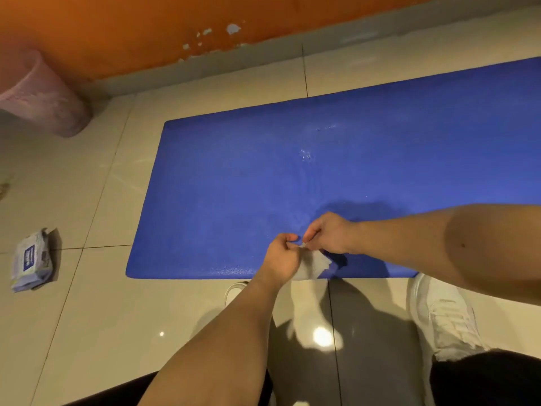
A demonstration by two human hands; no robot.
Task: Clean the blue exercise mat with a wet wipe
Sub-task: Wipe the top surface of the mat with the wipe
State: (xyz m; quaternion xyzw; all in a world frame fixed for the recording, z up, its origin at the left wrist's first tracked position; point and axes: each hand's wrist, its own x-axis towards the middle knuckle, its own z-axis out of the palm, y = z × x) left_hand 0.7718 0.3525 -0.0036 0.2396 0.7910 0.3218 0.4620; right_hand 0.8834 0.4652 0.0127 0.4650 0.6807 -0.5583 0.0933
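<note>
Pinching hands, left (282, 259) and right (330, 234), half-hiding wet wipe (314, 266) (mat (263, 186) cropped rightward)

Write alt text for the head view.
The left hand and right hand pinch a white wipe between them above the near edge of a blue mat on a tiled floor. A pack of wipes lies on the floor to the left.

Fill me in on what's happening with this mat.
A person leans over a blue exercise mat laid on the tiled floor. The left hand and the right hand both pinch a white wet wipe just above the mat's near edge, apparently to spread it out. The wipe is not on the mat yet. A pack of wipes lies on the floor to the left, and a few wet glints show on the mat.
</note>
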